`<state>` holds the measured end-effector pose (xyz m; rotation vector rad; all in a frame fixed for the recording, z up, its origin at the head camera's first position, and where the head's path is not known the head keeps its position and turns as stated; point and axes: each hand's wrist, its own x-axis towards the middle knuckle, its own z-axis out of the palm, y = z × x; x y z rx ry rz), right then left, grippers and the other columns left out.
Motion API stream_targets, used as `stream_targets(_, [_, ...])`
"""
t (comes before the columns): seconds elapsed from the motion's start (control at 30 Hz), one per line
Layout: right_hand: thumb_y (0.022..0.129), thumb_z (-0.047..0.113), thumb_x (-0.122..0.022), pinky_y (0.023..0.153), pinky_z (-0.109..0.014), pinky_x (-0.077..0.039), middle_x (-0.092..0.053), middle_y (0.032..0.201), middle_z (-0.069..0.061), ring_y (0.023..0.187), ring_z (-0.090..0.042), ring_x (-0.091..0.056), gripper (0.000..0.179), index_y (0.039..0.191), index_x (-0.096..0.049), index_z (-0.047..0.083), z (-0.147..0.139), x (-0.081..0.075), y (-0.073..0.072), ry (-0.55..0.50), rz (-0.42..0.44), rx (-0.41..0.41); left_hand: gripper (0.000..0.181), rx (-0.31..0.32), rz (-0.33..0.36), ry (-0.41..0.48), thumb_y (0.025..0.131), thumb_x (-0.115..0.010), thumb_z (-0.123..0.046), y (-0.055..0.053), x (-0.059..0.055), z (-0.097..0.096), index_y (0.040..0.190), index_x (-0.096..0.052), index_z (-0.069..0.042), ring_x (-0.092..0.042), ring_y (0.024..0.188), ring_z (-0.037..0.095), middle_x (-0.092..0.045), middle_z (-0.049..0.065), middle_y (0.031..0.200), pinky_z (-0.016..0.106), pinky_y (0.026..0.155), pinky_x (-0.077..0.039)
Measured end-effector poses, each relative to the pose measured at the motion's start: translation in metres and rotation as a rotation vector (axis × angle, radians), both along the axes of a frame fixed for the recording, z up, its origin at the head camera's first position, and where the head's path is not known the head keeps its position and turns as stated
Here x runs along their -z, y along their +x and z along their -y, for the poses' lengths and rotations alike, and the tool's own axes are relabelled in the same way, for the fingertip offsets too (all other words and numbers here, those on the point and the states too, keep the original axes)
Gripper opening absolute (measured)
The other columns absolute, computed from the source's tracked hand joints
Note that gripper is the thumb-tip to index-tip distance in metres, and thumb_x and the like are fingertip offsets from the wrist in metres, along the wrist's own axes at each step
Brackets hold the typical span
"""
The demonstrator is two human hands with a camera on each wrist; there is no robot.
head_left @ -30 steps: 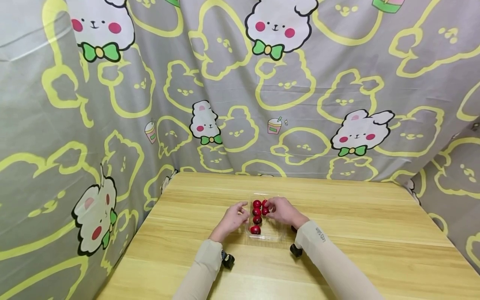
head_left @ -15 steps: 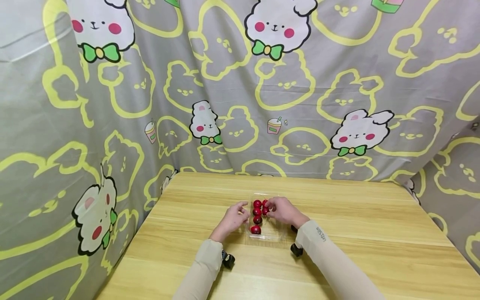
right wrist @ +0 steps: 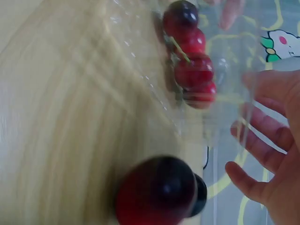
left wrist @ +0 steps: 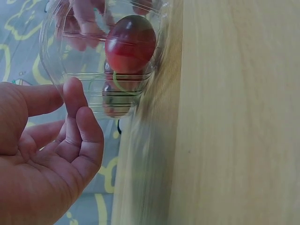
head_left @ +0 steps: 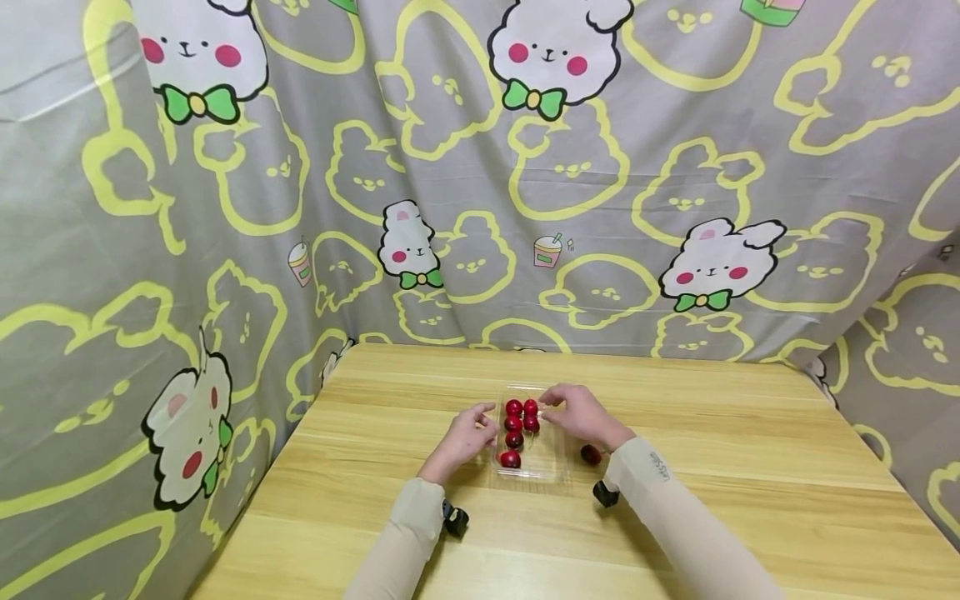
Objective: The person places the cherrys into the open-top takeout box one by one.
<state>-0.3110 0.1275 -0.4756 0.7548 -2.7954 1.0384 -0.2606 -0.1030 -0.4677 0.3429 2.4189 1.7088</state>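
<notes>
A clear plastic box (head_left: 551,458) lies on the table with several dark red cherries (head_left: 513,439) inside, set in two columns along its left and middle. My left hand (head_left: 468,435) is at the box's left side; in the left wrist view its thumb and fingertip pinch the rim. At the right edge of the box is my right hand (head_left: 581,414), fingers loosely spread and holding nothing. Outside the box, below the right wrist, a loose cherry (head_left: 591,454) rests on the table; the right wrist view shows a large cherry (right wrist: 157,192) with another dark one partly behind it.
A wooden table (head_left: 720,467) spreads around the box. Behind it and at both sides hangs a grey curtain (head_left: 465,183) with cartoon animals. Black wrist cameras (head_left: 455,521) sit under both sleeves.
My right hand has let go of a cherry in the second column and drawn back to the right, uncovering that column and the loose cherry. The left hand stays in place.
</notes>
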Motion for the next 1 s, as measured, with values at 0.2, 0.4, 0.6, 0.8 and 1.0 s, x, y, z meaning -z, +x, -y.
stream_targets(0.2, [0.081,0.013,-0.062,0.074,-0.039,-0.045,-0.061,0.094,-0.002,0.087,-0.018,-0.054,0.017,0.097,-0.065,0.008,-0.022,-0.006,-0.001,-0.028,-0.078,0.005,0.047,-0.016,-0.013,-0.037,0.087,-0.054,-0.009,-0.014,0.022,0.003,0.130,-0.038,0.000,-0.059,0.070,0.023,-0.052,0.009,0.083,0.034,0.062,-0.050])
stream_targets(0.4, [0.081,0.011,-0.062,0.067,-0.033,-0.047,-0.060,0.089,-0.003,0.079,-0.016,-0.055,0.016,0.095,-0.064,0.004,-0.042,-0.011,0.004,-0.063,-0.057,-0.005,0.047,-0.030,-0.003,-0.050,0.087,-0.054,-0.010,-0.015,0.023,0.005,0.130,-0.039,-0.002,-0.059,0.070,0.022,-0.052,0.008,0.084,0.033,0.063,-0.050])
stream_targets(0.6, [0.080,0.010,-0.062,0.063,-0.028,-0.047,-0.062,0.088,-0.005,0.074,-0.012,-0.054,0.013,0.091,-0.064,0.004,-0.060,-0.005,0.011,-0.055,-0.040,-0.043,0.047,-0.032,-0.004,-0.063,0.086,-0.053,-0.009,-0.013,0.021,0.004,0.130,-0.038,-0.001,-0.059,0.069,0.020,-0.052,0.008,0.083,0.035,0.064,-0.050])
stream_targets(0.8, [0.078,0.010,-0.066,0.064,-0.027,-0.047,-0.062,0.088,-0.001,0.075,-0.011,-0.055,0.016,0.093,-0.065,0.005,-0.072,-0.001,0.020,-0.032,0.001,-0.130,0.046,-0.032,-0.003,-0.070,0.087,-0.053,-0.009,-0.013,0.022,0.004,0.130,-0.039,-0.001,-0.059,0.069,0.019,-0.052,0.007,0.083,0.034,0.064,-0.050])
stream_targets(1.0, [0.074,0.015,-0.069,0.067,-0.035,-0.048,-0.062,0.091,-0.002,0.080,-0.018,-0.056,0.024,0.096,-0.066,0.007,-0.078,0.002,0.030,0.023,-0.015,-0.217,0.047,-0.026,-0.009,-0.063,0.087,-0.053,-0.009,-0.014,0.021,0.004,0.130,-0.038,0.000,-0.059,0.069,0.022,-0.053,0.008,0.083,0.035,0.064,-0.050])
